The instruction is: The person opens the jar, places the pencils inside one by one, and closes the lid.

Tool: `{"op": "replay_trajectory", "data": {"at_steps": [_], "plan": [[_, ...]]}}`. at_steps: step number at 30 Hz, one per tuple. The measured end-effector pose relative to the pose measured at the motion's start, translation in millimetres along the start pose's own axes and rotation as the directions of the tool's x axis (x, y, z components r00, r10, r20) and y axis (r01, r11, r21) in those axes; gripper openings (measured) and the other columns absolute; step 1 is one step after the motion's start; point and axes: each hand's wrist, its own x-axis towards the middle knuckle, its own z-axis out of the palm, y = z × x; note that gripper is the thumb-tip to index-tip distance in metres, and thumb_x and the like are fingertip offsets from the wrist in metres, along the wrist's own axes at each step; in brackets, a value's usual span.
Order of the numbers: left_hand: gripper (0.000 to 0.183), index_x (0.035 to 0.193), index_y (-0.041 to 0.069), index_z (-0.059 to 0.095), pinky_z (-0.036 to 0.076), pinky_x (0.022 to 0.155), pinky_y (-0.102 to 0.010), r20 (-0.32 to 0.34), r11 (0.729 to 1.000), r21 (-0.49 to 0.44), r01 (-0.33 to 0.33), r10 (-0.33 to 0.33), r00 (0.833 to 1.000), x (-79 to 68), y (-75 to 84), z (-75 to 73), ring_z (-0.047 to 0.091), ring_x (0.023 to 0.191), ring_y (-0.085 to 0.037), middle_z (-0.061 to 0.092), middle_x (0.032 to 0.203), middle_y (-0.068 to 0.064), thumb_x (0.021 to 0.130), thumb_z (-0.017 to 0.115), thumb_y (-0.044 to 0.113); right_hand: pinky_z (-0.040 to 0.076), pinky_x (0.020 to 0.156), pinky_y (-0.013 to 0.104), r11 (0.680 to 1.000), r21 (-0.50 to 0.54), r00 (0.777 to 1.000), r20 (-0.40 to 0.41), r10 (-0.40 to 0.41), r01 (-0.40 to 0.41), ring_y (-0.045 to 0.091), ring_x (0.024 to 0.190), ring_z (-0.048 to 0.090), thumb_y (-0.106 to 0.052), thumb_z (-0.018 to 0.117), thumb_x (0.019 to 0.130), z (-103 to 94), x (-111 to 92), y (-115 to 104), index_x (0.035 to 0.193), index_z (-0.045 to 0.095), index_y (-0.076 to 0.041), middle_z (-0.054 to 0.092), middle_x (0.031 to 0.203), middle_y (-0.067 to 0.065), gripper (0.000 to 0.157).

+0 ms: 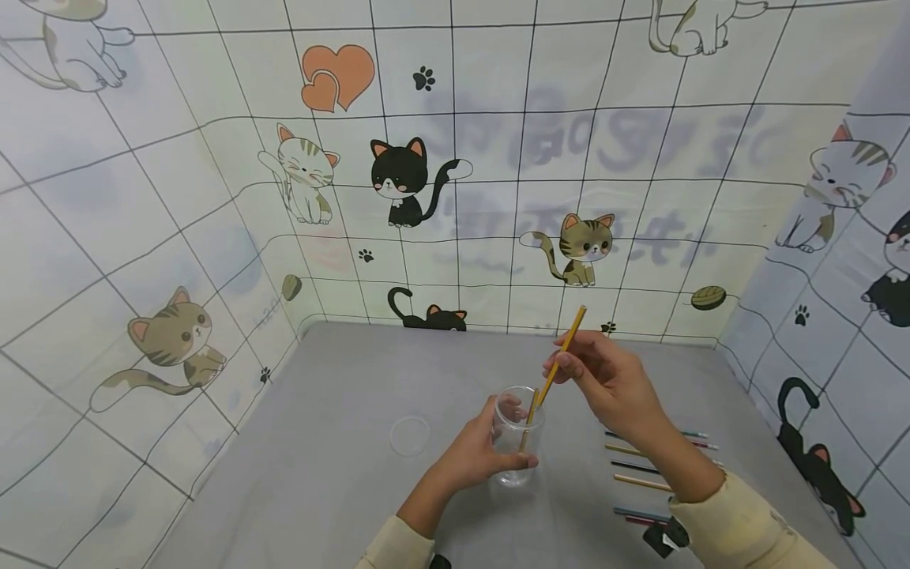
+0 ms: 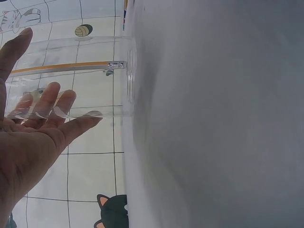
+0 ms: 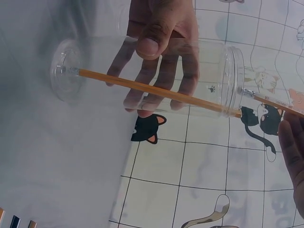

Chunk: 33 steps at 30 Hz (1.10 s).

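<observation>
My left hand (image 1: pixel 465 454) grips a clear jar (image 1: pixel 503 438) around its side, holding it upright over the grey table, with fingers and thumb on opposite walls. Inside the jar leans one yellow pencil (image 3: pixel 156 91), its metal-banded end at the bottom. Between the thumb and fingers of my right hand (image 1: pixel 611 387) is a second yellow pencil (image 1: pixel 571 336), tilted, its lower end at the jar's mouth. The right wrist view shows that pencil's metal-banded end beside the jar's rim (image 3: pixel 232 80).
Several pencils (image 1: pixel 643 482) lie in a loose row on the table (image 1: pixel 320 498), under and beside my right forearm. A clear round lid-like disc (image 1: pixel 409 435) lies left of the jar. Cat-printed sheets (image 1: pixel 490 158) form walls at the back and sides.
</observation>
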Motion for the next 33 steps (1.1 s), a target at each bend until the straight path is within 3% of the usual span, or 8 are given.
{"op": "replay_trajectory", "data": {"at_steps": [12, 19, 26, 33], "plan": [[0.09, 0.157, 0.024, 0.041, 0.048, 0.125, -0.059, 0.01, 1.0, -0.003, 0.007, -0.007, 1.0, 0.7, -0.4, 0.2, 0.061, 0.142, -0.018, 0.066, 0.148, 0.006, 0.087, 0.096, 0.039, 0.064, 0.083, 0.021, 0.997, -0.07, 1.0, 0.024, -0.012, 0.013, 0.01, 0.092, 0.08, 0.006, 0.062, 0.108, 2.7, 1.0, -1.0, 0.136, 0.071, -0.011, 0.082, 0.104, 0.003, 0.033], [0.087, 0.154, 0.031, 0.043, 0.049, 0.124, -0.057, 0.003, 1.0, 0.013, 0.006, -0.006, 1.0, 0.2, -1.8, 0.9, 0.062, 0.14, -0.015, 0.067, 0.147, 0.007, 0.086, 0.097, 0.04, 0.063, 0.084, 0.019, 0.996, -0.085, 0.999, 0.023, -0.025, 0.027, 0.01, 0.094, 0.08, 0.007, 0.062, 0.108, 4.2, -0.3, -0.2, 0.138, 0.072, -0.011, 0.082, 0.103, 0.002, 0.036], [0.087, 0.154, 0.032, 0.042, 0.048, 0.125, -0.058, 0.001, 1.0, 0.004, 0.013, -0.013, 1.0, 0.2, -1.6, 1.2, 0.062, 0.141, -0.017, 0.067, 0.147, 0.006, 0.086, 0.097, 0.041, 0.062, 0.09, 0.016, 0.997, -0.064, 0.998, 0.027, -0.049, 0.05, 0.005, 0.098, 0.079, 0.008, 0.063, 0.107, 6.4, 0.4, 0.6, 0.138, 0.072, -0.01, 0.082, 0.1, 0.007, 0.037], [0.086, 0.154, 0.035, 0.042, 0.048, 0.125, -0.06, 0.002, 1.0, -0.01, 0.014, -0.014, 1.0, -0.3, -0.5, 0.8, 0.061, 0.143, -0.019, 0.066, 0.149, 0.004, 0.087, 0.096, 0.04, 0.058, 0.098, 0.013, 0.995, -0.075, 0.997, 0.043, -0.059, 0.062, 0.006, 0.102, 0.079, 0.009, 0.064, 0.106, 7.6, 0.1, 3.6, 0.141, 0.071, -0.01, 0.083, 0.104, 0.004, 0.04]]}}
